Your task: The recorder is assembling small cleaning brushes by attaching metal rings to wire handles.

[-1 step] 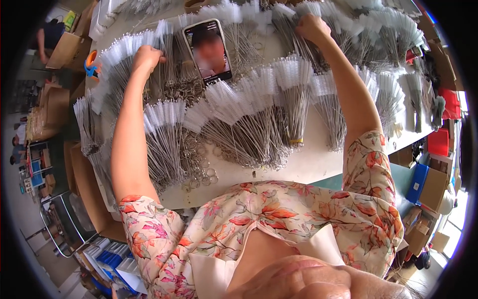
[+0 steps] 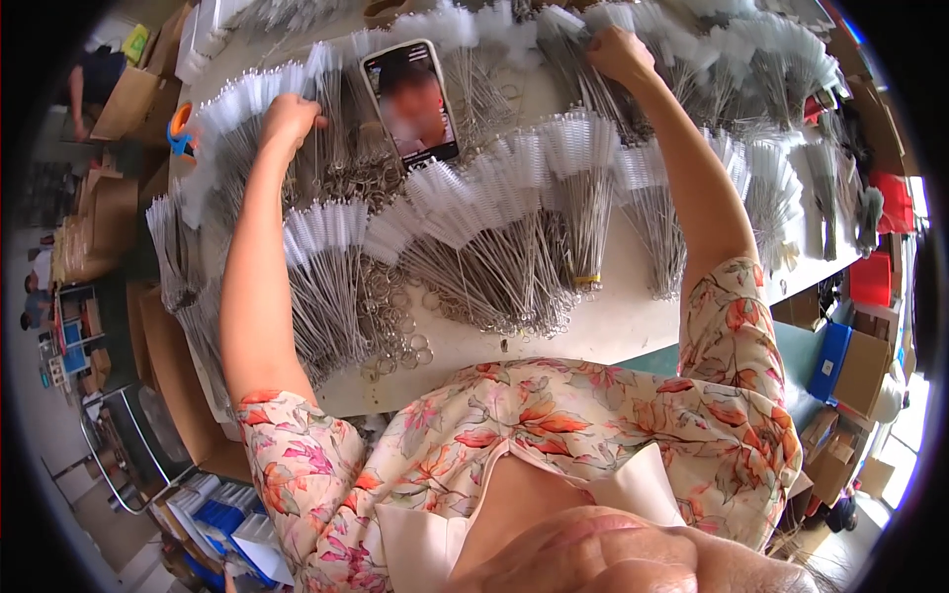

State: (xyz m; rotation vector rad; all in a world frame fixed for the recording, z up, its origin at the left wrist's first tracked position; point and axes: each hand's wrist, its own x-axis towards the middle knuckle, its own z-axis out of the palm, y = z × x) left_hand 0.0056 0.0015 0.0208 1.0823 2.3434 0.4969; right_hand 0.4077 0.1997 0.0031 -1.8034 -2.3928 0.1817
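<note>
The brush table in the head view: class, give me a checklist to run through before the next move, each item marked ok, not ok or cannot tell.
1. Left hand at the white-bristled brushes on the left: ok.
2. Right hand at the far-side brushes: ok.
3. Firm grip in either hand: cannot tell; fingertips are partly hidden.
4. Phone apart from both hands: ok, it sits between them.
5. Metal rings gathered in a container: not ok, several lie scattered on the table.
</note>
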